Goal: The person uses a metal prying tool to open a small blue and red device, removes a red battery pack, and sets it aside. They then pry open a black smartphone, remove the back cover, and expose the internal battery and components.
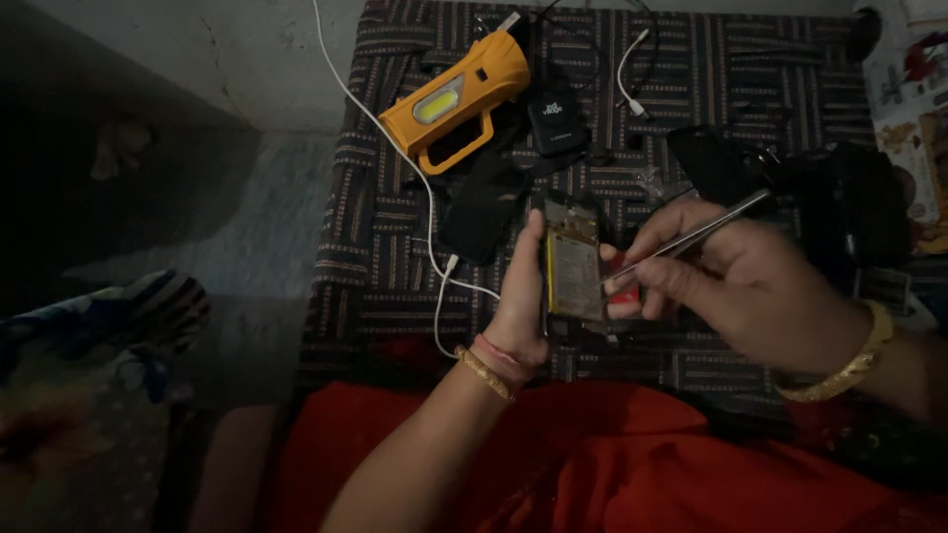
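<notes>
Colourful printed package point(904, 109), far right edge

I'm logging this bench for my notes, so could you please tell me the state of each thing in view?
Phone: back cover off, insides exposed, held upright in the left hand.
Tweezers: gripped in the right hand, tip at the phone's edge.
Yellow lantern torch: lying on its side on the patterned cloth; lit or unlit, cannot tell.
White cable: loose, trailing across the cloth.
Black back cover: lying flat, detached.
</notes>
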